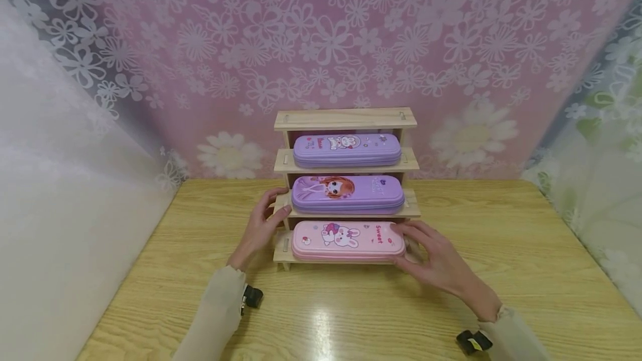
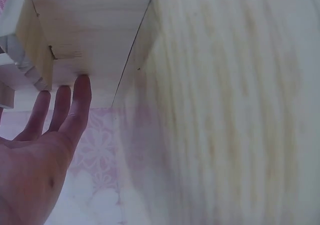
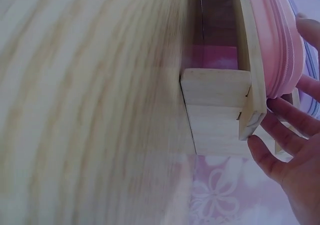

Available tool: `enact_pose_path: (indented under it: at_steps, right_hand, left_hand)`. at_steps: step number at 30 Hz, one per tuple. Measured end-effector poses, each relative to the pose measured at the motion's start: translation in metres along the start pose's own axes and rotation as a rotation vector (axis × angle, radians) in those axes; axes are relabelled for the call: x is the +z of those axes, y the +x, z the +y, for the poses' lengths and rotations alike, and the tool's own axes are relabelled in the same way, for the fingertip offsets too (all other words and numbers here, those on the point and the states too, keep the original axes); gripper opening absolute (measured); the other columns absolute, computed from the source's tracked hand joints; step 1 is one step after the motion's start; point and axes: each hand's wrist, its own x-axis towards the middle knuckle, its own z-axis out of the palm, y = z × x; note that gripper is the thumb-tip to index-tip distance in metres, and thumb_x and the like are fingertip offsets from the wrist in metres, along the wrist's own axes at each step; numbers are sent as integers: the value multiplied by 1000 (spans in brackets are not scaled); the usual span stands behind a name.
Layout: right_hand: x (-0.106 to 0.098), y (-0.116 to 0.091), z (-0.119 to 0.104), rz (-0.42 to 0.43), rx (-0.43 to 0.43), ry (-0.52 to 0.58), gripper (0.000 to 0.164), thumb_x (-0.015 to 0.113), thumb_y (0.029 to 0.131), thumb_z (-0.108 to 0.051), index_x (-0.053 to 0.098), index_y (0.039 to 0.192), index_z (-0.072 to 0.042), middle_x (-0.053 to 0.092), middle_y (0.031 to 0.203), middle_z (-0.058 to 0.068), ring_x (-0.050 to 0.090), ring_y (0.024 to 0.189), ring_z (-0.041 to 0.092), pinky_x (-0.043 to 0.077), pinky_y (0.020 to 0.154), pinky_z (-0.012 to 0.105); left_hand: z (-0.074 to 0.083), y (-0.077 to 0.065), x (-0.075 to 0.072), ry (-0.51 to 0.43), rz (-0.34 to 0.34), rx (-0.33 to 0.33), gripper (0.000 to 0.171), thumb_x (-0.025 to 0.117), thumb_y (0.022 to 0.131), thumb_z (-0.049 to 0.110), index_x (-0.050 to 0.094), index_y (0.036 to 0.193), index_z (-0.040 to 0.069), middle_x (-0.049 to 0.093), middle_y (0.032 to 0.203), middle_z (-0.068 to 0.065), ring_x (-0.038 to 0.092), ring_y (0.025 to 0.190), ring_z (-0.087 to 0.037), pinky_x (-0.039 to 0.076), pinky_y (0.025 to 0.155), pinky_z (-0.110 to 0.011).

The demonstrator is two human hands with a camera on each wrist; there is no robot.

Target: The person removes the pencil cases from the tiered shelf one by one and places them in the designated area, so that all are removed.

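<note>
A stepped wooden rack (image 1: 346,118) stands on the table, with pencil cases lying on its tiers. Bunny art and "Sweet" lettering mark the pink pencil case (image 1: 368,241) on the lowest tier. Above it are a purple pencil case (image 1: 368,194) with a red-haired girl and a lavender pencil case (image 1: 326,152). My left hand (image 1: 262,222) holds the rack's left end at the second tier from the bottom, thumb in front and fingertips against its side. The right hand (image 1: 435,258) holds the pink case's right end, index finger on top and thumb at the front edge; other fingertips are close to the board's end.
The wood-grain table (image 1: 321,305) extends around the rack. Behind it hangs a pink floral backdrop (image 1: 311,32), with a white sheet (image 1: 60,183) at the left and a pale floral sheet (image 1: 612,199) at the right. Black wrist devices (image 1: 473,341) sit at both cuffs.
</note>
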Motion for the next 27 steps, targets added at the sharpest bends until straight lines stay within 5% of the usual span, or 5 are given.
enact_pose_path:
  at_steps: [10, 19, 27]
  right_hand:
    - [3, 4, -3, -3, 23, 12, 65, 97, 65, -29, 66, 120, -17, 66, 115, -4, 60, 95, 11, 49, 83, 29]
    - [3, 9, -9, -103, 109, -107, 85, 93, 66, -50, 63, 137, -15, 71, 125, 2, 66, 108, 21, 40, 81, 34]
    - [0, 9, -6, -115, 138, 20, 74, 97, 65, -42, 65, 127, -18, 69, 112, -6, 61, 97, 8, 43, 80, 29]
  left_hand:
    - [0, 1, 2, -52, 11, -21, 43, 63, 100, 16, 53, 142, 16, 57, 139, -18, 64, 102, -20, 60, 80, -31]
    - [-3, 2, 3, -72, 11, -23, 43, 62, 101, 16, 53, 142, 16, 57, 137, -18, 64, 102, -20, 60, 81, -33]
    - [-6, 3, 3, -74, 14, -24, 43, 62, 101, 16, 53, 142, 16, 56, 137, -19, 65, 102, -21, 61, 81, -34]
